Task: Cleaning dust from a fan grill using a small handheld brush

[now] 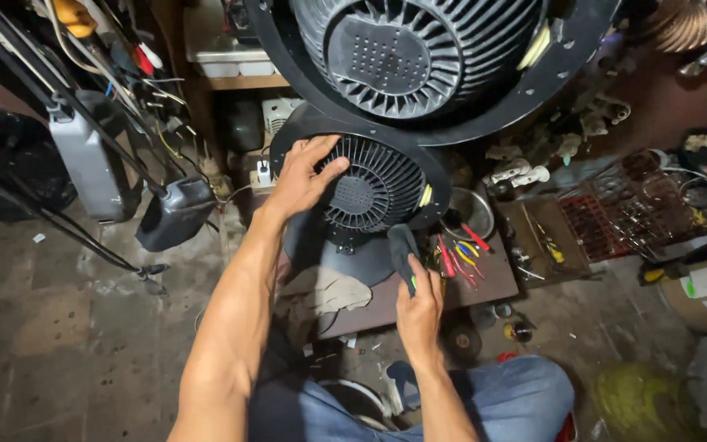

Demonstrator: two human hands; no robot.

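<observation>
The black finned fan housing [374, 190] stands upright in the middle of the cluttered workshop, on a dark base on a low brown board [419, 290]. The person's left hand [300, 178] lies flat against the left side of that housing, fingers spread across the ribs and rim, pressing rather than gripping. Just below and to the right of the housing, the right hand [419, 307] pinches a dark cloth [402, 250] between thumb and fingers, with something small and green showing in the grip; the cloth's upper end sits just under the housing's lower edge.

A second, larger finned housing [419, 57] looms above the first, close to the camera. To the right of the housing lie red and yellow pliers [461, 254] and a small metal bowl [472, 214]. To its left stands a grey plastic jug [87, 160]. A pale rag [329, 290] lies below it on the board.
</observation>
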